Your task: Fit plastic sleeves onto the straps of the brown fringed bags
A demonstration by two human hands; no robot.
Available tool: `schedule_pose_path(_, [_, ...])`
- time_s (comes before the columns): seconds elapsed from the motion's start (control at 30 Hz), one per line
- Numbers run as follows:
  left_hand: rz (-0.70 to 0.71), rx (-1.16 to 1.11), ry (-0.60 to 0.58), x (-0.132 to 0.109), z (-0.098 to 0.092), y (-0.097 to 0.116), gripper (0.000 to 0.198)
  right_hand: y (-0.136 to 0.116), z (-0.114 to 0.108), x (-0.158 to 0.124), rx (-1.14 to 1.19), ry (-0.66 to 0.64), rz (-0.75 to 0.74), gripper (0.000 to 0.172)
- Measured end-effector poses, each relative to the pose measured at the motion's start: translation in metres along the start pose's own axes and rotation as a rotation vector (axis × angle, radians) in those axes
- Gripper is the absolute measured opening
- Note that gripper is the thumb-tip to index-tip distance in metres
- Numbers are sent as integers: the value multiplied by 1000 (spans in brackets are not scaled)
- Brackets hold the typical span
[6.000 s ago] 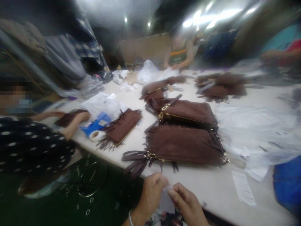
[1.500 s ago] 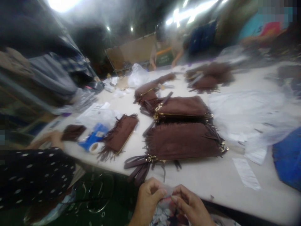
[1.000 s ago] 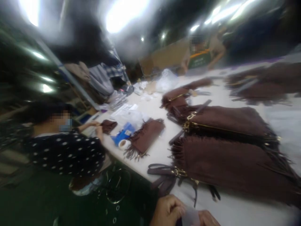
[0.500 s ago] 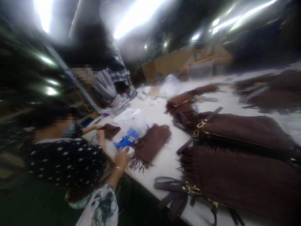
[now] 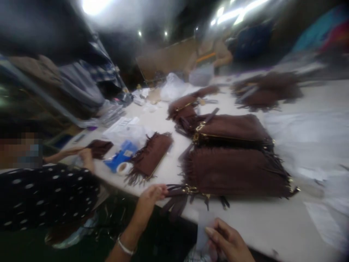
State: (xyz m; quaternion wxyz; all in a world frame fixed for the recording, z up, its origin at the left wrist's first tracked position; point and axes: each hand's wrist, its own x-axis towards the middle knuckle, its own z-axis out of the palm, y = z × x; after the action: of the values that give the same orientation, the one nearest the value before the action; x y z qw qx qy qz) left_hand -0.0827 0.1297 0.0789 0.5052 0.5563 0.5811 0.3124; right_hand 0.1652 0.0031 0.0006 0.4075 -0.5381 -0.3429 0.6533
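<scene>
My left hand (image 5: 153,193) reaches to the table edge, its fingers curled round the dark strap (image 5: 174,190) of the nearest brown fringed suede bag (image 5: 234,171). At the bottom of the view my right hand (image 5: 227,242) pinches a small pale translucent piece (image 5: 203,227) just below the table's edge. A second brown bag (image 5: 231,127) with gold hardware lies behind the first. The picture is blurred by motion.
A small fringed pouch (image 5: 151,156), a tape roll (image 5: 122,168) and a blue packet (image 5: 121,154) lie to the left on the white table (image 5: 259,218). A co-worker in a dotted dark top (image 5: 40,193) handles a brown piece (image 5: 99,147). Clear plastic bags (image 5: 305,138) lie to the right, more bags (image 5: 267,92) further back.
My left hand has come away from the tape roll and moved right to the near bag's strap. The view has swung back right, and my right hand shows again with the pale piece.
</scene>
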Motion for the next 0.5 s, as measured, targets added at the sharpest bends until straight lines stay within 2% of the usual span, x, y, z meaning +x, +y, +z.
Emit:
schedule_pose_path(0.03, [-40, -120, -136, -19, 27, 7, 48, -2, 0, -2, 21, -15, 1, 42])
schedule_pose_path(0.1, [-57, -244, -312, -48, 71, 18, 49, -4, -1, -7, 44, -27, 4, 41])
schedule_pose_path(0.17, [-49, -301, -431, -62, 102, 25, 48, -5, -3, -12, 44, -23, -5, 40])
schedule_pose_path(0.23, [-36, -319, -436, -66, 121, 25, 41, -3, -5, -17, 38, -9, -29, 40])
schedule_pose_path(0.3, [-39, -313, -366, -65, 133, 20, 31, 0, -7, -20, 37, 16, -48, 38])
schedule_pose_path(0.5, [-111, -253, -236, -65, 148, -4, 30, 13, -17, -26, 16, -18, -39, 29])
